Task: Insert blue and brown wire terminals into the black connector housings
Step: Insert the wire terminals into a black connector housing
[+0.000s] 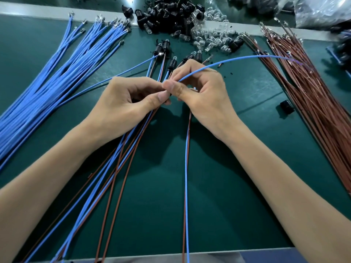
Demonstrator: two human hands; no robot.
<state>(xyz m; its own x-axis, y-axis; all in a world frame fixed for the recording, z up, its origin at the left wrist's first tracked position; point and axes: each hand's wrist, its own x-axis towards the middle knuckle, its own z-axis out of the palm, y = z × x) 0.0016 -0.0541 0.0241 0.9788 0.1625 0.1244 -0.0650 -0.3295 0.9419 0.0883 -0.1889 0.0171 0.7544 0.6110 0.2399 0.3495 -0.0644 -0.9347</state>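
Observation:
Both hands meet at the middle of the green mat. My left hand (133, 99) pinches a small black connector housing (170, 94), almost hidden between the thumbs. My right hand (199, 90) pinches a blue wire (237, 59) that arcs up and away to the right; its end at the housing is hidden by my fingers. A blue and brown wire pair (187, 168) runs from under my right hand to the near edge. Several assembled housings with bulbs (161, 48) lie just beyond my hands, their wires trailing toward me.
A fan of loose blue wires (57, 73) covers the left of the mat, a bundle of brown wires (313, 95) the right. A pile of black housings (167, 14) and clear bulbs (212, 35) sits at the back. One stray housing (286, 106) lies at right.

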